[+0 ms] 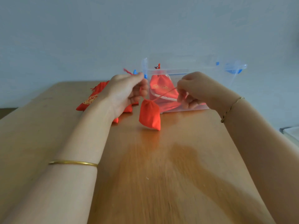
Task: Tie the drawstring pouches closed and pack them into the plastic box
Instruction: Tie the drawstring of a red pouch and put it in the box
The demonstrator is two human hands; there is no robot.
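The fingers of the left hand [127, 91] pinch one end of a red drawstring [163, 94], and the fingers of the right hand [192, 91] pinch the other end; both are pressed together on the cord, and the two hands are held apart above the middle of the worktop [161, 167]. Between and just below them hangs a small red pouch [150, 116], its mouth already gathered, its bottom corner touching or nearly touching the wood; which, I cannot tell.

To do this step well, I judge the cords should be pulled outward evenly so the neck cinches tight, then crossed and knotted close to the fabric while the pouch rests on the wood, keeping tension so the gather does not slacken.

Behind the left hand, toward the far left corner, more red pouches [92, 97] lie waiting. At the far edge stands the clear plastic box [210, 75], open, with at least one red pouch [160, 88] already inside.
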